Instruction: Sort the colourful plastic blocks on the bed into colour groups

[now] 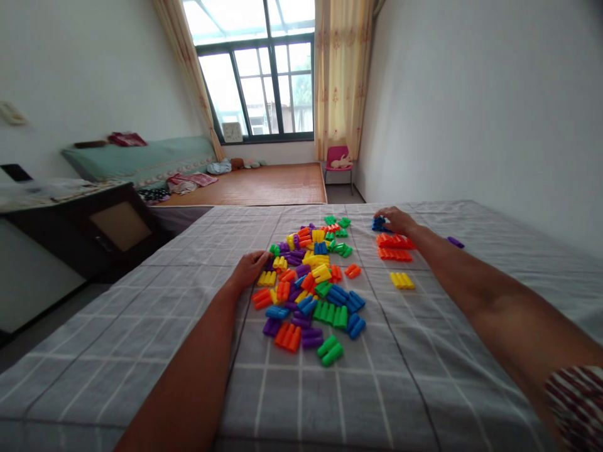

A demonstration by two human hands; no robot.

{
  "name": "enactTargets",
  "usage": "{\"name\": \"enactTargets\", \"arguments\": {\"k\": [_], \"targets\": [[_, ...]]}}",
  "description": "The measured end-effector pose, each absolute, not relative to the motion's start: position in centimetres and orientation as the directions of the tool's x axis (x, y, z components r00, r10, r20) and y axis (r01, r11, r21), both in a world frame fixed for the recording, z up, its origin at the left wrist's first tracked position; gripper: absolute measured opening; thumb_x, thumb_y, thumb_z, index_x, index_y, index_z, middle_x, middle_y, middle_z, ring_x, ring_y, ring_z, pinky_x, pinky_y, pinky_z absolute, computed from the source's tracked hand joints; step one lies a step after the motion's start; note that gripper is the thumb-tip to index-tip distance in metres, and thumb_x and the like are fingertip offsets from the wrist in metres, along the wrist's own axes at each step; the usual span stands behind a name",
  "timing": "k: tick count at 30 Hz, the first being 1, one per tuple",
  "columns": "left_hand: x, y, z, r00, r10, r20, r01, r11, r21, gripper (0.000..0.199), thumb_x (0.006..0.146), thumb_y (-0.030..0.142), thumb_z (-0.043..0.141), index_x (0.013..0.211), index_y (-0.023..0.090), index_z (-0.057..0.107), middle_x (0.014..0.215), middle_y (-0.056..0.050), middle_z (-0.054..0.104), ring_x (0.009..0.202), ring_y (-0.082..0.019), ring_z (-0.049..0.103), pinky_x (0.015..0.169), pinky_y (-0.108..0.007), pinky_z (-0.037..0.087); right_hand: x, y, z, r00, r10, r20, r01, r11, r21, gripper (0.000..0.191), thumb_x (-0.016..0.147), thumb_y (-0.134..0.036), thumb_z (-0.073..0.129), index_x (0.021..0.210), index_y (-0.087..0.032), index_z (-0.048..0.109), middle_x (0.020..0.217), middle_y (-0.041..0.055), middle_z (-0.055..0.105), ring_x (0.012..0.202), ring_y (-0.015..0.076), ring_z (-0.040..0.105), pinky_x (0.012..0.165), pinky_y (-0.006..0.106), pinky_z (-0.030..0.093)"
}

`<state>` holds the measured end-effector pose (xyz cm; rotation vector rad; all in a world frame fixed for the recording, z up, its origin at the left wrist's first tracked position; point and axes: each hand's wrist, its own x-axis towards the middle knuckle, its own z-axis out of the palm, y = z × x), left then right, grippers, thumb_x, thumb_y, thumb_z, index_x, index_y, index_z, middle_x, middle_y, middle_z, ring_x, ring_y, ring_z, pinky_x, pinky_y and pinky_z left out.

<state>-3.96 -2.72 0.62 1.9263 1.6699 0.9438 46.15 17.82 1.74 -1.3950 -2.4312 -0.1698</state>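
Plastic building blocks shaped like joined round-ended tubes lie in a mixed pile of orange, yellow, green, blue and purple. My left hand rests on the sheet at the pile's left edge, fingers loosely bent, fingertips by a green block and purple ones; nothing held shows. Farther right, my right hand pinches at the blue blocks, its fingertips closed on one of them. Just nearer than that hand are two rows of orange blocks, and nearer still a yellow block.
A grey checked sheet covers the surface. One purple block lies apart beyond my right forearm. Behind are a mat-covered bed, a pink chair and a window. A dark cabinet stands left; a white wall borders the right.
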Motion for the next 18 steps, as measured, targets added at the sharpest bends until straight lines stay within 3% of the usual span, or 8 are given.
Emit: {"name": "enactTargets", "arguments": {"k": [5, 9, 13, 18], "targets": [[-3.9, -2.6, 0.4, 0.034, 0.975, 0.22, 0.684, -0.184, 0.706, 0.055, 0.084, 0.059, 0.042, 0.094, 0.015, 0.073, 0.083, -0.003, 0.073, 0.075, -0.019, 0.063, 0.062, -0.024, 0.046, 45.3, 16.6, 3.3, -0.424, 0.814, 0.397, 0.873, 0.484, -0.061, 0.044, 0.07, -0.028, 0.068, 0.114, -0.026, 0.067, 0.118, 0.0056, 0.065, 0.103, 0.0241, 0.06, 0.095, 0.038, 0.046], [-3.7, -2.6, 0.5, 0.029, 0.977, 0.21, 0.664, -0.176, 0.727, 0.056, 0.083, 0.059, 0.042, 0.095, 0.014, 0.073, 0.083, -0.004, 0.073, 0.074, -0.019, 0.063, 0.061, -0.024, 0.046, 39.4, 13.8, 5.7, -0.499, 0.744, 0.445, 0.774, 0.614, -0.159, 0.037, 0.079, -0.035, 0.061, 0.113, -0.022, 0.068, 0.104, 0.0075, 0.07, 0.086, 0.0207, 0.064, 0.085, 0.035, 0.05], [-3.5, -2.8, 0.8, 0.032, 0.975, 0.22, 0.679, -0.183, 0.712, 0.056, 0.083, 0.059, 0.041, 0.093, 0.014, 0.073, 0.084, -0.005, 0.073, 0.076, -0.019, 0.063, 0.064, -0.025, 0.046, 31.6, 10.1, 5.6, -0.708, 0.635, 0.31, 0.601, 0.772, -0.209, 0.036, 0.076, -0.038, 0.067, 0.109, -0.024, 0.069, 0.093, 0.0018, 0.072, 0.085, 0.0186, 0.063, 0.076, 0.027, 0.047], [-3.3, -3.3, 1.2, 0.04, 0.968, 0.247, 0.716, -0.2, 0.668, 0.055, 0.084, 0.057, 0.04, 0.093, 0.014, 0.073, 0.086, -0.004, 0.073, 0.078, -0.019, 0.063, 0.066, -0.025, 0.046, 27.4, 7.4, 4.5, -0.751, 0.608, 0.257, 0.566, 0.794, -0.224, 0.029, 0.071, -0.032, 0.071, 0.099, -0.023, 0.071, 0.084, -0.0006, 0.071, 0.079, 0.0157, 0.061, 0.072, 0.023, 0.043]]}}
